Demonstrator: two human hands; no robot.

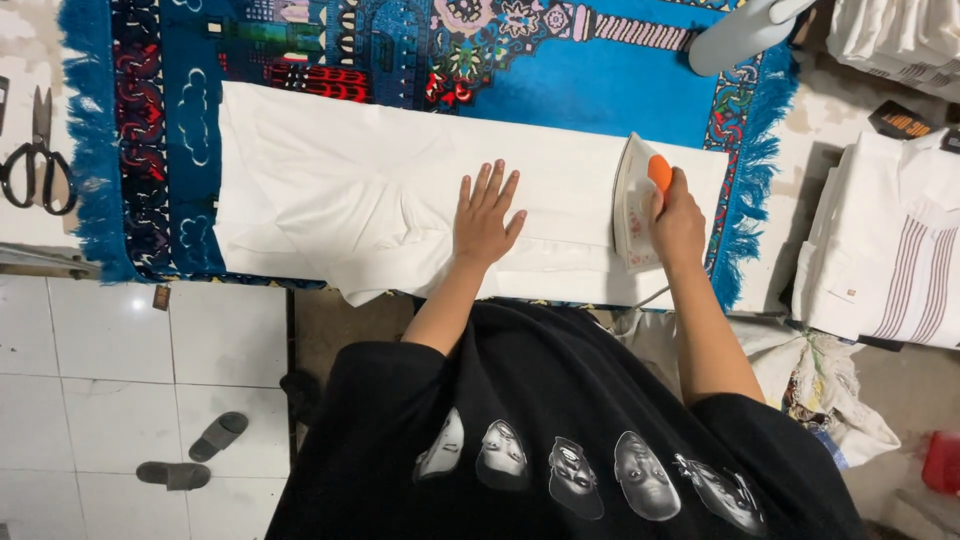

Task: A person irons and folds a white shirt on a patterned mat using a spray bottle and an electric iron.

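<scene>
Iron (pixel 634 203) handle mostly hidden under right hand (pixel 678 225), which grips it, at the right end of the white garment (pixel 370 195). Left hand (pixel 485 218) flat, fingers spread wide, pressing the cloth mid-table. Garment's near edge overhangs.

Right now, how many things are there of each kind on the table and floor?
Iron: 1
White cloth being pressed: 1
Rug: 1
Scissors: 1
Folded shirts at the right: 1 stack, number unclear
Slippers: 2
Hands, left and right: 2
Total: 9
</scene>
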